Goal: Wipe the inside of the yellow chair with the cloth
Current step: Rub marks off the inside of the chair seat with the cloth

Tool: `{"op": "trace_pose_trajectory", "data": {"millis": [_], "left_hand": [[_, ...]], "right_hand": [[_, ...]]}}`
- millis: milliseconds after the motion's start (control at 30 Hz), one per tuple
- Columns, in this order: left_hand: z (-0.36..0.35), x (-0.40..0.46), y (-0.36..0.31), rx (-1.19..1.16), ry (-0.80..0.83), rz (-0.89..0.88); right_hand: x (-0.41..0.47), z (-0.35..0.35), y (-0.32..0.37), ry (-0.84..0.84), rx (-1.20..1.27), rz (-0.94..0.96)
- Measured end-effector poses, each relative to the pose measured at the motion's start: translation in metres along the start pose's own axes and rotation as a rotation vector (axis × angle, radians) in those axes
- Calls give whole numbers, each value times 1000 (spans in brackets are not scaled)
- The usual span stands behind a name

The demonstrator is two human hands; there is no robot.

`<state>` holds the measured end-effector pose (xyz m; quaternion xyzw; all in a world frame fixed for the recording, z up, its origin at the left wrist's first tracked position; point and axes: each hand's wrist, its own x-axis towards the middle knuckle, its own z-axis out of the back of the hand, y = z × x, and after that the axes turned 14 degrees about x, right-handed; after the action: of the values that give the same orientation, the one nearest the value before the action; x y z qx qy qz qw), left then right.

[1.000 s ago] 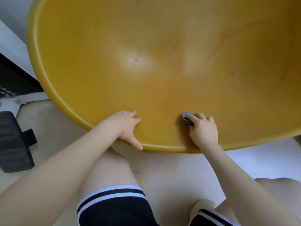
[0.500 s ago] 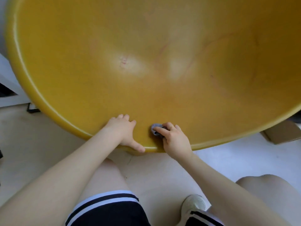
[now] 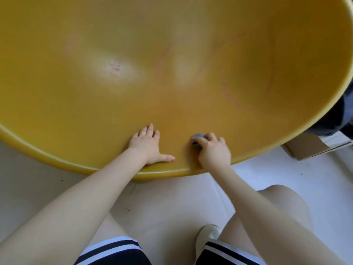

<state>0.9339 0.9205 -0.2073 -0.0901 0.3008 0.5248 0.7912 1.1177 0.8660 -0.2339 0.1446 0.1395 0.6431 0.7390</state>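
Note:
A big round yellow chair [image 3: 172, 54] fills the upper view, its bowl-shaped inside facing me, with faint reddish marks on it. My left hand [image 3: 148, 145] lies flat on the inner surface just above the near rim, fingers apart, thumb stretched to the right. To its right, my right hand [image 3: 214, 152] is closed around a small grey cloth [image 3: 197, 136] and presses it against the inside of the chair near the rim. Most of the cloth is hidden under my fingers.
A pale floor [image 3: 172, 203] runs below the rim, with my knees, dark striped shorts and a light shoe [image 3: 207, 236]. A cardboard box [image 3: 313, 146] sits at the right, beside a dark object [image 3: 343, 119] at the edge of the view.
The view has swung left across the chair and back right. My right hand with the cloth slid left toward my left hand, then away to the right. My left hand now lies flatter.

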Motion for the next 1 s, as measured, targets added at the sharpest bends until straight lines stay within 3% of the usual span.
{"op": "trace_pose_trajectory", "data": {"millis": [167,267,367,467,533,667,800,867,1000], "left_hand": [[9,18,-6,-45,-24,16],[10,25,-9,-82,-18,29],[7,32,-15,-111,2,73],[9,40,-19,-144,-2,112],[15,44,-22,-160,17,132],[23,49,-26,-143,73,156],[26,51,-25,-92,-3,176],[28,56,-21,-24,-102,188],[28,64,-26,69,-132,247]], "right_hand": [[0,-14,-6,82,221,361],[35,4,-38,120,123,312],[77,24,-78,58,-40,121],[93,32,-85,-8,-41,-2],[85,23,-74,13,47,41],[47,0,-43,150,289,385],[63,2,-46,178,238,553],[94,8,-53,202,110,545],[154,7,-60,154,2,314]]}}
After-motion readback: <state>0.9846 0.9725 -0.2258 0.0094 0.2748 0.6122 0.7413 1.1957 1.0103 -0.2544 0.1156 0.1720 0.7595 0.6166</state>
